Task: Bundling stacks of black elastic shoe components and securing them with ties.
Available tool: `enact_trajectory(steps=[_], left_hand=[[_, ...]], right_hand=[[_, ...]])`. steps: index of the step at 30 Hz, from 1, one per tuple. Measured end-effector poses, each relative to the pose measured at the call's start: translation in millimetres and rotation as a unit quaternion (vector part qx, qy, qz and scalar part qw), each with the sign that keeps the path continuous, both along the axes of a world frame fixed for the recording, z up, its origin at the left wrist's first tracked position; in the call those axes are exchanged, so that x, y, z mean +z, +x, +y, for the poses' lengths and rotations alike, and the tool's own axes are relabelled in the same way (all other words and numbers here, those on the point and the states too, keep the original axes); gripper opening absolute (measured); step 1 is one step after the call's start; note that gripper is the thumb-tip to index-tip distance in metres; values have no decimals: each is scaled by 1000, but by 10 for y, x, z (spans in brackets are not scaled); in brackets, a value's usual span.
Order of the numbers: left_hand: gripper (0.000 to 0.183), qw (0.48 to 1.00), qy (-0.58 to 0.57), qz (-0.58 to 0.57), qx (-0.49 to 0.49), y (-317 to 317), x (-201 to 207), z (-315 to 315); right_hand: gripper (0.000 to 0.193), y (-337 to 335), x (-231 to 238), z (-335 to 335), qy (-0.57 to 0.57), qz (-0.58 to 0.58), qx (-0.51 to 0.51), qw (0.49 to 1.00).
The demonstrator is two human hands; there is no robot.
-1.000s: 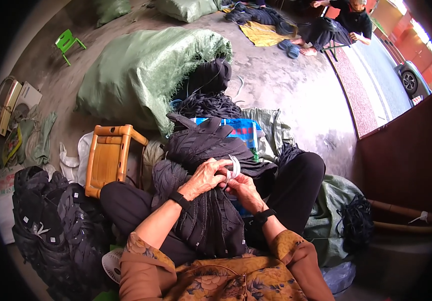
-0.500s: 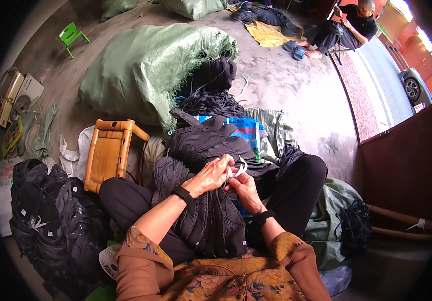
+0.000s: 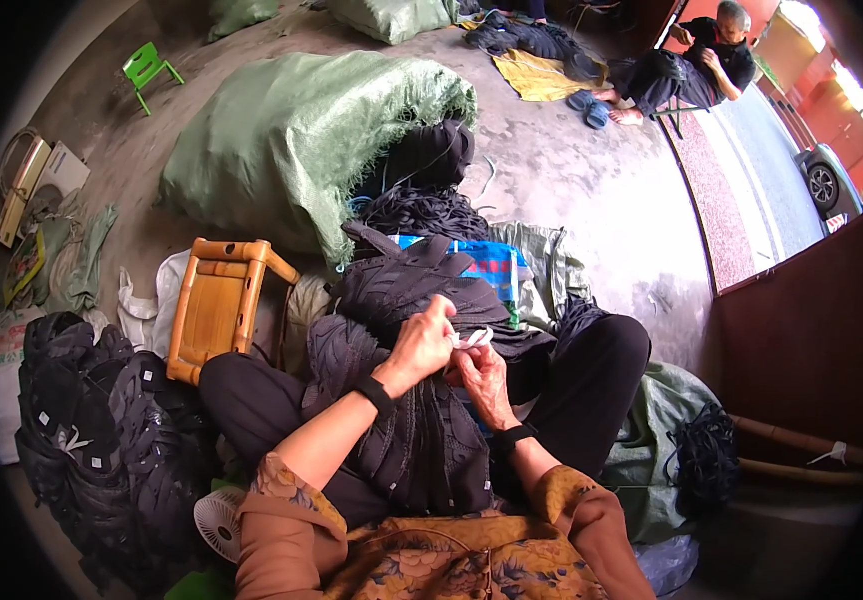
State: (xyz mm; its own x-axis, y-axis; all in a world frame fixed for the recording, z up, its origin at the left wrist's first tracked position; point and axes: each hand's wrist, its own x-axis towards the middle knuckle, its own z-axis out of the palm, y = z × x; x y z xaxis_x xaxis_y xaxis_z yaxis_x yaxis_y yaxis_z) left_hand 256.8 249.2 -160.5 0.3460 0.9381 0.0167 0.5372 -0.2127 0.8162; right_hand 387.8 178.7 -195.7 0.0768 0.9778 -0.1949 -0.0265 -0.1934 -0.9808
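Over my lap my left hand [image 3: 420,346] and my right hand [image 3: 487,386] meet, fingers closed on a narrow white strip [image 3: 474,339]. The strip loops between the fingertips, and its ends are partly hidden. Beneath both hands lies a bundle of black fabric pieces [image 3: 419,445] with stitched edges, spread across my crossed legs. More dark straps [image 3: 406,285] are heaped just beyond my hands, resting near a blue printed sheet [image 3: 496,265].
A bamboo stool [image 3: 213,315] stands to the left, above a black fabric pile [image 3: 101,440]. Ahead is a large green woven sack [image 3: 261,150] holding dark material. A green sack [image 3: 666,430] lies right. A person [image 3: 701,70] sits far right.
The white strip's raised loose end has come down and now lies bunched at my fingertips. My left hand's fingers have tilted upward; both hands stay in nearly the same place.
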Motion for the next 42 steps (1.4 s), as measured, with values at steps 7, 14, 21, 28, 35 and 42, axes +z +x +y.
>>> enact_trajectory(steps=[7, 14, 21, 28, 35, 42], left_hand=[[38, 787, -338, -488, 166, 59, 126, -9], [18, 966, 251, 56, -34, -41, 264, 25], [23, 996, 80, -29, -11, 67, 463, -74], [29, 839, -302, -442, 96, 24, 331, -85], [24, 915, -202, -346, 58, 64, 365, 42], [22, 982, -51, -183, 18, 101, 441, 19]], right_hand=[[25, 105, 137, 46, -76, 198, -14, 977], [25, 195, 118, 71, 55, 30, -185, 981], [23, 73, 283, 59, 154, -117, -74, 978], [17, 41, 261, 85, 81, 81, -7, 993], [20, 55, 225, 72, 76, 81, 34, 993], [36, 47, 344, 77, 40, 51, 81, 995]])
